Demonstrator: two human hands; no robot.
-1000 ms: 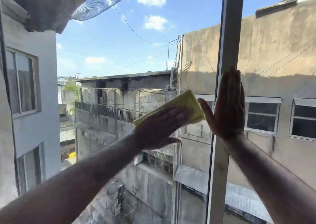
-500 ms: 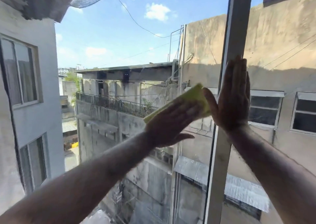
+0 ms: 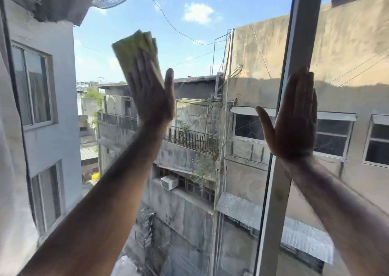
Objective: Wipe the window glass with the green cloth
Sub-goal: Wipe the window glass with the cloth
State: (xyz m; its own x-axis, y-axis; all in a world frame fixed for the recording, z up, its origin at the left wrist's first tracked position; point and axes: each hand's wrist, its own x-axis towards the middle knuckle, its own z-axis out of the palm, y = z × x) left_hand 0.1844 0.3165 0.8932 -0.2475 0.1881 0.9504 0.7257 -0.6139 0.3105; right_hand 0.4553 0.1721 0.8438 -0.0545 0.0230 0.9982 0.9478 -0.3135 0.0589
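The window glass (image 3: pixel 200 50) fills the view, with buildings and sky behind it. My left hand (image 3: pixel 151 92) presses flat on the folded green cloth (image 3: pixel 131 48), holding it against the pane up at the left of centre; the cloth sticks out above my fingers. My right hand (image 3: pixel 294 120) lies flat and open on the grey vertical window frame (image 3: pixel 299 33) and the glass beside it, fingers pointing up, thumb spread to the left.
The frame bar runs from top to bottom at the right and splits the window into two panes. A curtain or wall edge (image 3: pixel 12 170) borders the left side. Both forearms reach up from the bottom corners.
My left hand has swept the cloth up and to the left, away from the frame bar, and now points upward. My right hand has stayed on the frame.
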